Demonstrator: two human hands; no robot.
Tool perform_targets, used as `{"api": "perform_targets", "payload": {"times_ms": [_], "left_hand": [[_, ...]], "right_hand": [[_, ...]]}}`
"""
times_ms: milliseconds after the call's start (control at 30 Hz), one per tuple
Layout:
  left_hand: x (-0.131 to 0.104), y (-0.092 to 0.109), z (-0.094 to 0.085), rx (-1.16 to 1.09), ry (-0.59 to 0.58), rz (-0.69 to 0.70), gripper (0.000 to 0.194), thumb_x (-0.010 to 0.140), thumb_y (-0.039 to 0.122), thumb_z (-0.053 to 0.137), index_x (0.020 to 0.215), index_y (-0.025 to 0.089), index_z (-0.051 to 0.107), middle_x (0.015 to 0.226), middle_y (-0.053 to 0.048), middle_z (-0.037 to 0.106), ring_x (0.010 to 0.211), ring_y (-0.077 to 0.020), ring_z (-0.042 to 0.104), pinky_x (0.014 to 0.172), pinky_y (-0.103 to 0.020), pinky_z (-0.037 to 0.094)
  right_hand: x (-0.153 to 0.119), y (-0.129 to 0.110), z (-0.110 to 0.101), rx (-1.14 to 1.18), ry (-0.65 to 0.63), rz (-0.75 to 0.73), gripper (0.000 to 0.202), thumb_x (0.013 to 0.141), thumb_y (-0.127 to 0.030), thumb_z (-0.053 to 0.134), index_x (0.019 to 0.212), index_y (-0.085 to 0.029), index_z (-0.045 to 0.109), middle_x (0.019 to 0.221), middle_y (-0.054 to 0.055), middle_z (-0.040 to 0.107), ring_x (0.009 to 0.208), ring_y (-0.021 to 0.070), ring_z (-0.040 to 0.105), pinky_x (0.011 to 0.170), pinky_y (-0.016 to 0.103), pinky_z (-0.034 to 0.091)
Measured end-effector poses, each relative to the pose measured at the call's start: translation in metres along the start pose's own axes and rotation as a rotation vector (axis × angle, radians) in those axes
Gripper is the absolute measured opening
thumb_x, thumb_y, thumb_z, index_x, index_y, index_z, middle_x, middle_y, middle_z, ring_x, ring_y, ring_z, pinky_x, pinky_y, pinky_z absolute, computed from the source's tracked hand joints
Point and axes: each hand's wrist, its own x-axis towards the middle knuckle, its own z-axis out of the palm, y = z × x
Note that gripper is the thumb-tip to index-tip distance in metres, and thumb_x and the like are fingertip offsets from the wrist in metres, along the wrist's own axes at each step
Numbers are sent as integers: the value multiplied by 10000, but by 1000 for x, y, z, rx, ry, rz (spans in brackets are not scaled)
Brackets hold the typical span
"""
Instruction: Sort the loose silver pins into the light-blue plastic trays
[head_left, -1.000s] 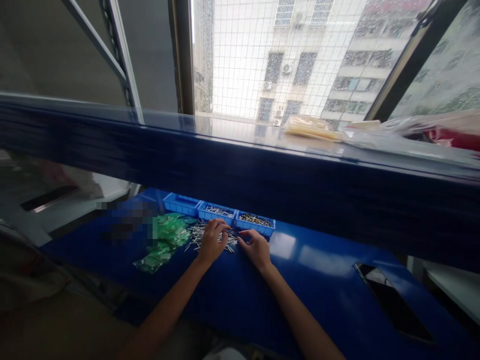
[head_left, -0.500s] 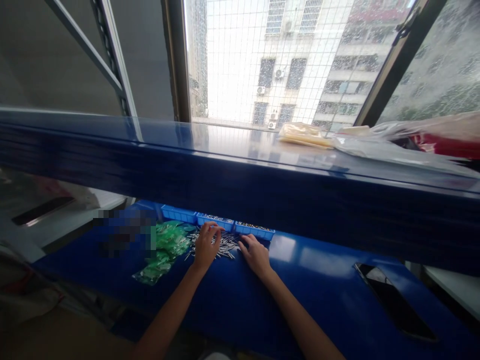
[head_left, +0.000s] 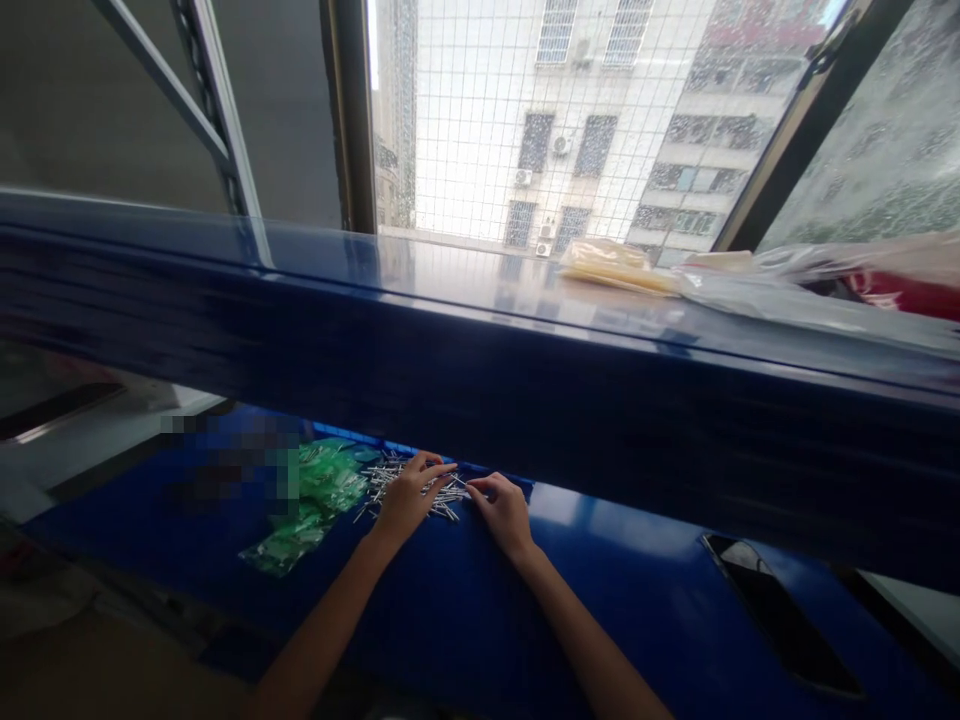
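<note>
A loose pile of thin silvery metal pins (head_left: 381,488) lies on the blue tabletop (head_left: 450,610). Over its right part is my left hand (head_left: 409,495), thumb and index finger stretched to the right with a gap between them. Facing it, my right hand (head_left: 504,508) pinches one thin metal pin at its fingertips, beside the pile's right edge. The pin's tip points toward my left fingers. Small green plastic bags (head_left: 322,490), some with pins visible inside, are heaped just left of the pile.
A dark blue shelf (head_left: 480,370) crosses above the work area and hides most of the blue bins (head_left: 341,434) behind the pile. A phone (head_left: 780,615) lies at the right. Plastic bags (head_left: 622,268) rest on the shelf by the window.
The view has tilted, and the shelf covers more of the bins. My right thumb and index finger have closed together on a pin; my two hands' fingertips are closer together.
</note>
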Motion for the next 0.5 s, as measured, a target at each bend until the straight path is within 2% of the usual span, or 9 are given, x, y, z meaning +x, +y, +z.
{"api": "perform_targets", "payload": {"times_ms": [133, 267, 500], "left_hand": [[-1, -2, 1, -45, -17, -5, 183, 796, 221, 508, 892, 262, 659, 905, -9, 595, 710, -126, 581, 590, -240, 490], [-1, -2, 4, -59, -6, -40, 112, 767, 267, 564, 763, 230, 669, 862, -9, 610, 709, -134, 595, 617, -252, 494], [-4, 1, 9, -92, -97, -36, 119, 739, 303, 598, 706, 208, 662, 764, -15, 619, 675, -146, 604, 617, -269, 487]], "right_hand": [[0, -8, -6, 82, -4, -77, 272, 812, -399, 483, 849, -209, 673, 790, 45, 635, 673, 153, 590, 613, 273, 481], [0, -15, -11, 131, 39, -56, 287, 811, -423, 477, 840, -205, 662, 806, 53, 637, 657, 155, 587, 577, 271, 484], [0, -18, -5, 180, 20, -76, 267, 793, -439, 503, 829, -216, 645, 817, 37, 632, 607, 137, 583, 557, 265, 484]]}}
